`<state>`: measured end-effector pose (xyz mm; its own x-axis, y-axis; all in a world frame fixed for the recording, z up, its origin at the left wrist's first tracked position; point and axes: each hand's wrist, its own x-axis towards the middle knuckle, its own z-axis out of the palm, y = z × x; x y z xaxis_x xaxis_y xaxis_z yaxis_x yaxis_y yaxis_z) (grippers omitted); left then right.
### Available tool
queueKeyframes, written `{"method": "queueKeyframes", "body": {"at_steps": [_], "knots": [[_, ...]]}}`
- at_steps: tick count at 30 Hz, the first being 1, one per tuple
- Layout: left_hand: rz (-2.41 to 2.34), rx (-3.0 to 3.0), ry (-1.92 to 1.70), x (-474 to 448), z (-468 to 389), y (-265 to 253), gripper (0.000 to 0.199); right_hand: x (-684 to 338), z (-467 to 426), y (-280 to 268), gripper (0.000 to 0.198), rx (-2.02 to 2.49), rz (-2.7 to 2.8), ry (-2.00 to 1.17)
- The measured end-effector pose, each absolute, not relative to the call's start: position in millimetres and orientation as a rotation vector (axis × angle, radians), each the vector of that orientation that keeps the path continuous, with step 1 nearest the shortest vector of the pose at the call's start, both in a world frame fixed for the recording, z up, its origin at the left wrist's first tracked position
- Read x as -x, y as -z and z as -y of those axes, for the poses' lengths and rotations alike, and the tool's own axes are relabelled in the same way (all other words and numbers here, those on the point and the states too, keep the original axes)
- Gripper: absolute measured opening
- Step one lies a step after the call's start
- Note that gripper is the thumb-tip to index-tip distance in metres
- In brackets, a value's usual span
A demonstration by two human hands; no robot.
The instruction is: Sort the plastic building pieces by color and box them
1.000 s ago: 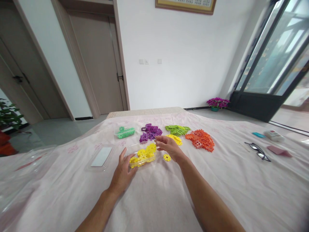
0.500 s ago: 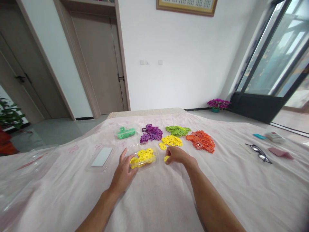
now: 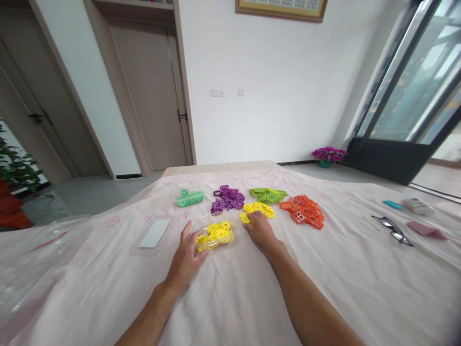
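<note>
My left hand (image 3: 185,250) grips the left end of a clear plastic box (image 3: 236,240), thumb on the near side and fingers over the far rim. Inside lie several yellow flower-shaped discs (image 3: 218,234). To the right of the box, my right hand (image 3: 261,230) reaches down to the near edge of a yellow disc pile (image 3: 264,208). Its fingers are closed at a yellow disc (image 3: 245,218); the fingertips are partly hidden by the hand itself.
Behind are piles of purple pieces (image 3: 228,199), lime green pieces (image 3: 268,195) and orange pieces (image 3: 304,211), and a clear box of green pieces (image 3: 190,198). A clear lid (image 3: 154,234) lies left. Eyeglasses (image 3: 392,229) and a pink cloth (image 3: 427,229) lie far right.
My right hand, with a yellow disc pinched beside the box earlier, has moved forward to the yellow pile. My left hand stays on the box. The view has shifted slightly.
</note>
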<state>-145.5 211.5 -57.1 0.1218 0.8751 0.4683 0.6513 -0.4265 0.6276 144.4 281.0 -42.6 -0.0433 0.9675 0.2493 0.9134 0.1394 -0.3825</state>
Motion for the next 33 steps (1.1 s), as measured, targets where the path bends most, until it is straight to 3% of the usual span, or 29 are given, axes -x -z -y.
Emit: {"method": "queueKeyframes", "body": {"at_steps": [12,24,33], "knots": [[-1.489,-2.159,-1.202,147.3,-212.5,58.9,0.049,-126.6,-295.8,44.0,0.032,1.933,2.042,0.111],[-1.494,-2.171,-1.192,146.4,-212.3,55.4,0.048,-134.0,-295.4,46.6,0.026,1.813,1.8,-0.243],[-1.493,-2.156,-1.192,145.9,-212.2,55.5,0.048,-131.4,-297.8,46.8,0.025,1.51,1.62,-0.291]]}}
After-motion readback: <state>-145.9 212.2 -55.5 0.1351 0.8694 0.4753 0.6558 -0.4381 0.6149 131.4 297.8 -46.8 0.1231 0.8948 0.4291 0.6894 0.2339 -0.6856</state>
